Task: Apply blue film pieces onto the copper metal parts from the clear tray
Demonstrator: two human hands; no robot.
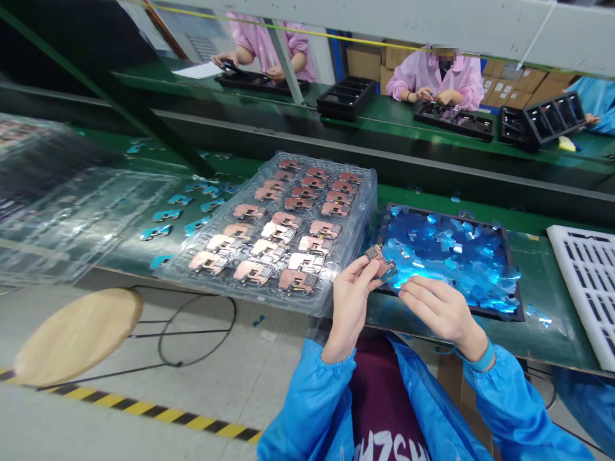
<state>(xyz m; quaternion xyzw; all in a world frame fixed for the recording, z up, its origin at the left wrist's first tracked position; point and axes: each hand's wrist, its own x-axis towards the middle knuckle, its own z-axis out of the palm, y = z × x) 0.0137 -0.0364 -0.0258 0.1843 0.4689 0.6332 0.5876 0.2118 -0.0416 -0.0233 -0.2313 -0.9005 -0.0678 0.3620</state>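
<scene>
My left hand (350,301) pinches a small copper-coloured part (379,260) at the near edge of the green bench. My right hand (439,307) is closed beside it, its fingertips at a strip of blue film (390,274) on the part's lower end. A stack of clear blister trays (358,211) with several of the same copper parts lies just left of my hands. Behind my right hand, a black tray (513,301) is heaped with peeled blue film pieces.
Empty clear trays (62,211) and scattered blue films (166,216) lie at the left. A white slotted tray (589,269) sits at right. A round wooden stool (77,333) stands on the floor. Across the bench, people in pink coats (439,77) work at black trays (454,120).
</scene>
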